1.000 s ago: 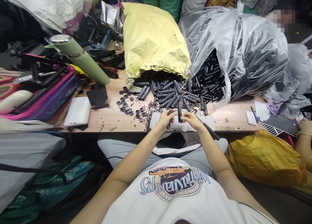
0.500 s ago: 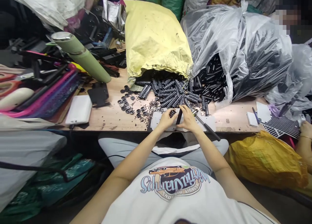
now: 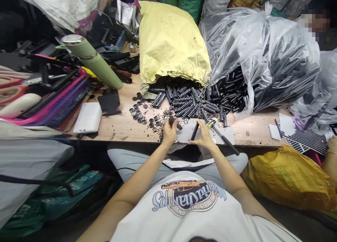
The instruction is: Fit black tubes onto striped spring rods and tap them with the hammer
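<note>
My left hand (image 3: pixel 169 131) is closed around a black cylinder with rows of pale studs (image 3: pixel 179 126), and a dark round end pokes out at the fingertips. Between the thumb and fingers of my right hand (image 3: pixel 205 136) is a smooth black tube (image 3: pixel 195 130), held at a slant. Beside that hand lies a metal tool with a black handle (image 3: pixel 225 141), across a whitish sheet (image 3: pixel 223 133) at the table's front edge. A heap of similar studded cylinders (image 3: pixel 186 103) spills out of a yellow sack (image 3: pixel 173 41) just beyond my hands.
Black round caps (image 3: pixel 136 112) and tiny dark bits lie left of the heap. Clear plastic bags (image 3: pixel 284 59) of black tubes stand right. A green flask (image 3: pixel 92 61), a white box (image 3: pixel 87 118) and a pink basket (image 3: pixel 52 103) are left. A co-worker's arm (image 3: pixel 330 157) shows far right.
My hands have moved apart: the left has drawn away leftward with the studded cylinder, while the right keeps the smooth tube, now more tilted. The whole view has shifted slightly.
</note>
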Available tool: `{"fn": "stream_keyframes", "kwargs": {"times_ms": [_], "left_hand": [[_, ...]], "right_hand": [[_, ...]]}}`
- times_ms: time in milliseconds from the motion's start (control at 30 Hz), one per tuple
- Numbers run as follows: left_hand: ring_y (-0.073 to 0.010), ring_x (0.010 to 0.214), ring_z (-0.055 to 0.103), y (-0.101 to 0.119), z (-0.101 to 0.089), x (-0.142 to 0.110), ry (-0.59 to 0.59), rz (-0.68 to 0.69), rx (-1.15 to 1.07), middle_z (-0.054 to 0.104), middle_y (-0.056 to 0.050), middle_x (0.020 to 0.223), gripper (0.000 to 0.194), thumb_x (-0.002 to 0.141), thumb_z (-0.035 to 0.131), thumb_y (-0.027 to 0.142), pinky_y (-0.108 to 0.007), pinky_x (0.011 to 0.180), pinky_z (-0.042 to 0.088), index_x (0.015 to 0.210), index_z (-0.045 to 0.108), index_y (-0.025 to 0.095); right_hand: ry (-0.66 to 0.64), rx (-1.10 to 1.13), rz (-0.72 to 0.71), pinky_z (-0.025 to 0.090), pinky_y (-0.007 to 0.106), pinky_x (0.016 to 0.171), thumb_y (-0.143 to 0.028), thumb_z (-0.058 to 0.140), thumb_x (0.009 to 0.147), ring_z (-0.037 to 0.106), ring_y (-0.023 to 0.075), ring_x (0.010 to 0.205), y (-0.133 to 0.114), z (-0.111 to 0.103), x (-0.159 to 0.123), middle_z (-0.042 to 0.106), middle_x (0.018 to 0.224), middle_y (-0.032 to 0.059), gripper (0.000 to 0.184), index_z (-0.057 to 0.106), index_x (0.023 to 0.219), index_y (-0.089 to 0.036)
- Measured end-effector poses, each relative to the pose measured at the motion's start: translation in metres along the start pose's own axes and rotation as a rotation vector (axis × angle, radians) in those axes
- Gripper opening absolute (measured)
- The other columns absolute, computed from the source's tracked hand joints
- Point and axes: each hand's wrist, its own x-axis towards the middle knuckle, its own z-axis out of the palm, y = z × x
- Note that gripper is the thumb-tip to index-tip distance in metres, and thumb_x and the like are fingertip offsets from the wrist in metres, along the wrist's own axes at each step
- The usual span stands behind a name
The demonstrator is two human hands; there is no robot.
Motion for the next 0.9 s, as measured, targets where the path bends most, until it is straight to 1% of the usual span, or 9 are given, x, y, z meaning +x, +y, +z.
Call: {"fn": "stream_keyframes", "kwargs": {"times_ms": [100, 167, 267, 400, 467, 533, 600, 700, 900], "left_hand": [[-0.0134, 0.059, 0.054, 0.005, 0.016, 0.002, -0.269, -0.216, -0.070, 0.054, 0.002, 0.063, 0.033, 0.082, 0.058, 0.049, -0.025, 0.062, 0.046, 0.093, 0.059, 0.018], [-0.0130, 0.057, 0.053, 0.006, 0.025, -0.003, -0.434, -0.200, 0.001, 0.054, 0.002, 0.059, 0.028, 0.075, 0.067, 0.043, -0.024, 0.059, 0.044, 0.079, 0.061, 0.016], [-0.0148, 0.064, 0.056, 0.003, 0.032, -0.012, -0.386, 0.019, 0.157, 0.060, -0.001, 0.066, 0.021, 0.079, 0.060, 0.036, -0.025, 0.064, 0.046, 0.071, 0.061, 0.017], [-0.0182, 0.074, 0.062, 0.000, 0.033, -0.018, -0.339, 0.373, 0.267, 0.068, -0.007, 0.080, 0.019, 0.083, 0.054, 0.033, -0.029, 0.071, 0.049, 0.087, 0.065, 0.017], [-0.0188, 0.075, 0.064, 0.002, 0.033, -0.020, -0.356, 0.419, 0.256, 0.068, -0.008, 0.082, 0.021, 0.083, 0.056, 0.034, -0.029, 0.070, 0.050, 0.090, 0.065, 0.017], [-0.0175, 0.075, 0.063, 0.009, 0.034, -0.020, -0.335, 0.326, 0.170, 0.067, -0.007, 0.085, 0.025, 0.082, 0.058, 0.038, -0.028, 0.069, 0.050, 0.096, 0.063, 0.018], [-0.0128, 0.063, 0.059, 0.019, 0.033, -0.018, -0.318, 0.113, -0.019, 0.063, -0.003, 0.078, 0.033, 0.085, 0.055, 0.045, -0.024, 0.059, 0.048, 0.104, 0.060, 0.018], [-0.0060, 0.037, 0.039, 0.036, 0.030, -0.013, -0.374, -0.244, -0.354, 0.048, 0.006, 0.059, 0.048, 0.086, 0.050, 0.057, -0.019, 0.037, 0.031, 0.112, 0.057, 0.018], [-0.0059, 0.031, 0.036, 0.054, 0.029, -0.008, -0.338, -0.537, -0.581, 0.047, 0.007, 0.049, 0.053, 0.080, 0.058, 0.052, -0.017, 0.032, 0.024, 0.116, 0.058, 0.014]], "right_hand": [[0.005, 0.019, -0.086, 0.024, 0.048, 0.117, -0.053, 0.078, 0.063, 0.028, 0.0299, 0.142, -0.007, -0.004, 0.001, 0.033, 0.151, 0.0179, 0.109, 0.022, 0.149, -0.016], [-0.011, 0.061, -0.117, 0.023, 0.048, 0.117, -0.055, 0.077, 0.064, 0.027, 0.0298, 0.142, -0.012, -0.007, 0.002, 0.033, 0.151, 0.0162, 0.104, 0.027, 0.147, -0.019], [0.025, 0.320, 0.046, 0.029, 0.048, 0.114, -0.065, 0.072, 0.063, 0.031, 0.0304, 0.140, -0.019, -0.010, 0.004, 0.034, 0.150, 0.0158, 0.102, 0.030, 0.145, -0.020], [-0.056, 1.036, 0.564, 0.051, 0.044, 0.090, -0.082, 0.048, 0.069, 0.060, 0.0280, 0.112, -0.029, -0.008, 0.007, 0.058, 0.124, 0.0132, 0.083, 0.049, 0.127, -0.022], [-0.208, 1.316, 0.684, 0.055, 0.042, 0.080, -0.085, 0.044, 0.068, 0.065, 0.0262, 0.096, -0.033, -0.008, 0.010, 0.066, 0.100, 0.0097, 0.075, 0.059, 0.105, -0.021], [-0.182, 1.400, 0.700, 0.055, 0.040, 0.078, -0.081, 0.054, 0.065, 0.065, 0.0245, 0.091, -0.035, -0.010, 0.013, 0.065, 0.088, 0.0067, 0.067, 0.060, 0.091, -0.020], [0.034, 1.259, 0.621, 0.054, 0.040, 0.085, -0.071, 0.070, 0.057, 0.062, 0.0237, 0.101, -0.036, -0.015, 0.014, 0.064, 0.100, 0.0064, 0.066, 0.058, 0.099, -0.021], [0.280, 0.788, 0.328, 0.045, 0.043, 0.102, -0.052, 0.087, 0.044, 0.047, 0.0258, 0.125, -0.035, -0.027, 0.010, 0.047, 0.135, 0.0123, 0.099, 0.044, 0.128, -0.022], [0.065, 0.276, -0.151, 0.030, 0.049, 0.116, -0.048, 0.085, 0.057, 0.030, 0.0298, 0.141, -0.044, -0.047, -0.005, 0.033, 0.149, 0.0175, 0.115, 0.021, 0.148, -0.019]]}}
